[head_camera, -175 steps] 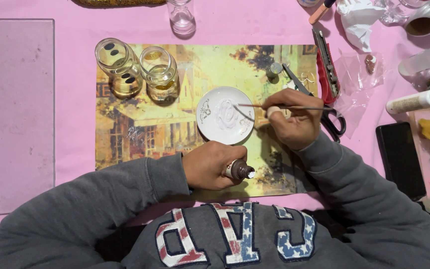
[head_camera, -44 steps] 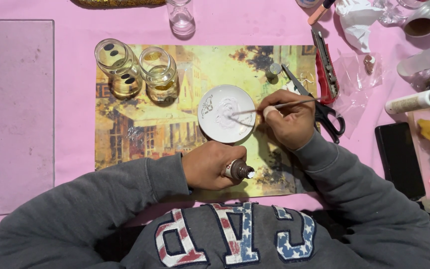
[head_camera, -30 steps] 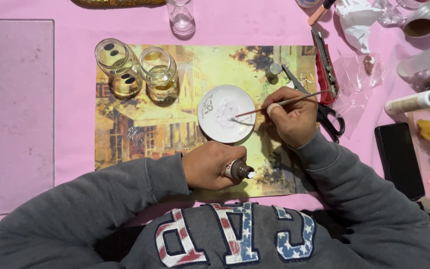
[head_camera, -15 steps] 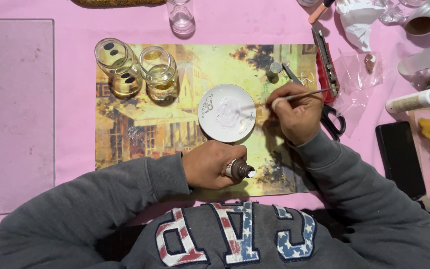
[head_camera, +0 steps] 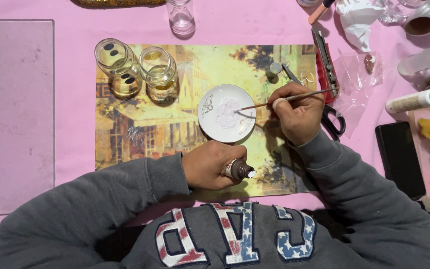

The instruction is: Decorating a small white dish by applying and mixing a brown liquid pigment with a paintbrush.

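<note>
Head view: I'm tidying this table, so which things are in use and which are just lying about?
In use: left hand holding tube; right hand holding brush; white dish.

Lying about: two jars, scissors, black phone, crumpled tissue.

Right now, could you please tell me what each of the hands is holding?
Left hand: closed around a small brown paint tube.
Right hand: closed on a thin paintbrush.
</note>
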